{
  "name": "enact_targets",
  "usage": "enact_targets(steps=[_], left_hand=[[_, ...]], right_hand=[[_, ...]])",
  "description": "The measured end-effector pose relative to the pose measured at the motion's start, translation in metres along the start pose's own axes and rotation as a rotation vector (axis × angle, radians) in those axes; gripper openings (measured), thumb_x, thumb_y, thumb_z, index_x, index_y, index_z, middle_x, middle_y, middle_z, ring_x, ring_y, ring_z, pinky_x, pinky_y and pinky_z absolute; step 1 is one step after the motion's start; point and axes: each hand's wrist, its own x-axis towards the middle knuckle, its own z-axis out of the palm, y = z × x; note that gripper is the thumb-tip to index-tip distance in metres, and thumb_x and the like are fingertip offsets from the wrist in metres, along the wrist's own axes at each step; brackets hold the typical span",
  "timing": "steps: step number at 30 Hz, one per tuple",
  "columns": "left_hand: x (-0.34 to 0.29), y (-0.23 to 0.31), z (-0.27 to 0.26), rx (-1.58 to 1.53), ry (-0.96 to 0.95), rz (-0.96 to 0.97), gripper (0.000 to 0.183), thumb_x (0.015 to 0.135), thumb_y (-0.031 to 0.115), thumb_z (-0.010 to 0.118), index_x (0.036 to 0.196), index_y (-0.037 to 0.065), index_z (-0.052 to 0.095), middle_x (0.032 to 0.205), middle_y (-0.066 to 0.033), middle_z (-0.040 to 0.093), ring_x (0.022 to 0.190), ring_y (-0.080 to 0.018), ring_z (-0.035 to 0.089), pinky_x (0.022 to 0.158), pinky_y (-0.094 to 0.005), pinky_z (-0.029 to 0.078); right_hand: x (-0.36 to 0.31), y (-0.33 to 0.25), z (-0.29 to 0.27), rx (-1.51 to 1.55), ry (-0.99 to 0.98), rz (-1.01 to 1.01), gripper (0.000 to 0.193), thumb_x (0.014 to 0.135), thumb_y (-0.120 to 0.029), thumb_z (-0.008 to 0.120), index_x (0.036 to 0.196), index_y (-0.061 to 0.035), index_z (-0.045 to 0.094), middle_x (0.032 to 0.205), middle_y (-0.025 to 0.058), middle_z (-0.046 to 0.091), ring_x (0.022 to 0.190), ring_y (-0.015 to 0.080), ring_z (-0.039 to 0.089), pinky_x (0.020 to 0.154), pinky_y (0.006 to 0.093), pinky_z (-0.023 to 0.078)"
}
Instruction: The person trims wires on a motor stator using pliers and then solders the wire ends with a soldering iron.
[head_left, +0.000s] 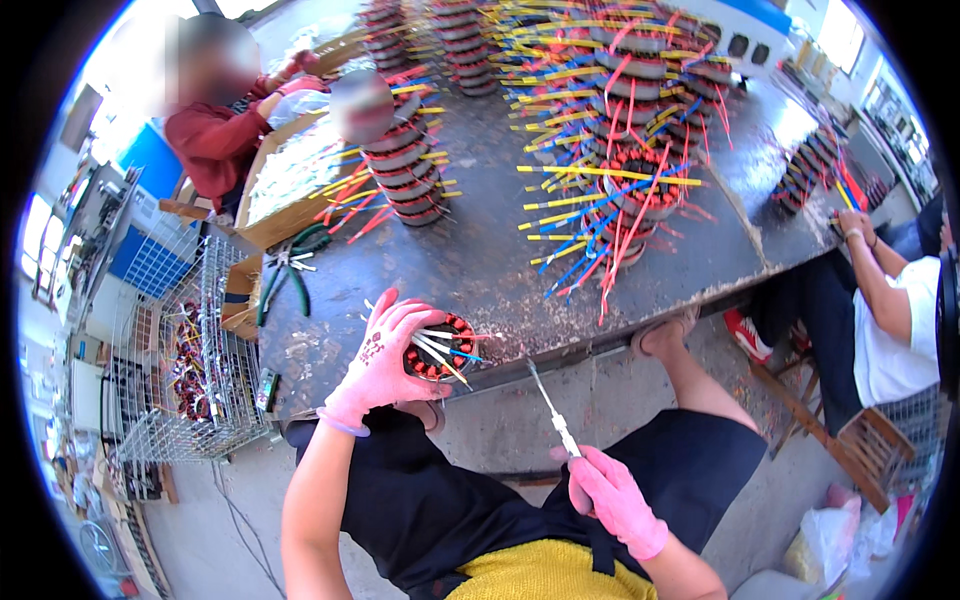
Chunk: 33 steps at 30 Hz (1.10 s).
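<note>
My left hand (378,350), in a pink glove, is closed round a ring-shaped motor stator (458,330) at the table's near edge. Red windings show inside the ring, and white, blue and yellow leads stick out of it. A slim tool with a white handle (563,432) and a thin metal shaft is gripped in my right hand (615,495), also gloved in pink. The shaft points up toward the table edge, its tip apart from the stator.
Stacks of stators (635,190) with coloured leads cover the table's far side; another stack (405,170) stands nearer. Green-handled pliers (290,265) lie at left by a cardboard box (265,225) of white pieces. A wire basket (190,370) stands left. Two people (215,150) sit nearby.
</note>
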Motion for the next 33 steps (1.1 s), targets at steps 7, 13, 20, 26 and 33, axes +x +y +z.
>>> enact_targets(steps=[7, 13, 20, 26, 33], left_hand=[[-0.012, 0.056, -0.040, -1.070, 0.163, -0.197, 0.099, 0.067, 0.043, 0.085, 0.144, 0.001, 0.037, 0.140, -0.0086, 0.045, 0.130, -0.0208, 0.043, 0.109, -0.0331, 0.030], [-0.033, 0.079, -0.028, -1.499, 0.236, -0.256, 0.092, 0.084, 0.061, 0.061, 0.146, 0.001, 0.030, 0.141, -0.0125, 0.047, 0.128, -0.0244, 0.049, 0.108, -0.0417, 0.038], [-0.035, 0.089, -0.028, -1.551, 0.228, -0.161, 0.082, 0.091, 0.056, 0.055, 0.147, 0.003, 0.028, 0.142, -0.0113, 0.047, 0.129, -0.0254, 0.048, 0.108, -0.0428, 0.038], [-0.033, 0.095, -0.029, -1.509, 0.210, -0.191, 0.079, 0.090, 0.054, 0.058, 0.145, 0.003, 0.033, 0.134, -0.0083, 0.053, 0.117, -0.0182, 0.055, 0.092, -0.0333, 0.047], [-0.025, 0.115, -0.046, -1.420, 0.245, -0.243, 0.083, 0.084, 0.054, 0.067, 0.141, 0.001, 0.040, 0.129, -0.0089, 0.057, 0.113, -0.0163, 0.058, 0.090, -0.0295, 0.049]], right_hand=[[-0.025, -0.014, -0.007, -0.022, 0.074, -0.086, 0.036, 0.101, -0.025, 0.045, 0.122, 0.0020, 0.056, 0.058, -0.0048, 0.045, 0.046, 0.0041, 0.034, 0.043, 0.0200, 0.023], [-0.026, -0.002, -0.010, 0.059, 0.033, -0.256, 0.025, 0.102, -0.025, 0.048, 0.081, -0.0109, 0.048, 0.059, -0.0050, 0.040, 0.047, 0.0048, 0.033, 0.043, 0.0225, 0.022], [-0.038, -0.009, -0.010, -0.029, 0.085, -0.303, 0.029, 0.102, -0.026, 0.046, 0.077, -0.0109, 0.048, 0.056, -0.0048, 0.039, 0.045, 0.0047, 0.031, 0.042, 0.0223, 0.021], [-0.044, -0.013, -0.009, -0.046, 0.112, -0.317, 0.033, 0.102, -0.027, 0.045, 0.074, -0.0108, 0.047, 0.055, -0.0050, 0.037, 0.045, 0.0048, 0.030, 0.043, 0.0222, 0.020], [-0.048, -0.014, -0.013, -0.082, 0.110, -0.338, 0.032, 0.102, -0.028, 0.045, 0.075, -0.0110, 0.048, 0.055, -0.0055, 0.037, 0.047, 0.0045, 0.030, 0.044, 0.0221, 0.020]])
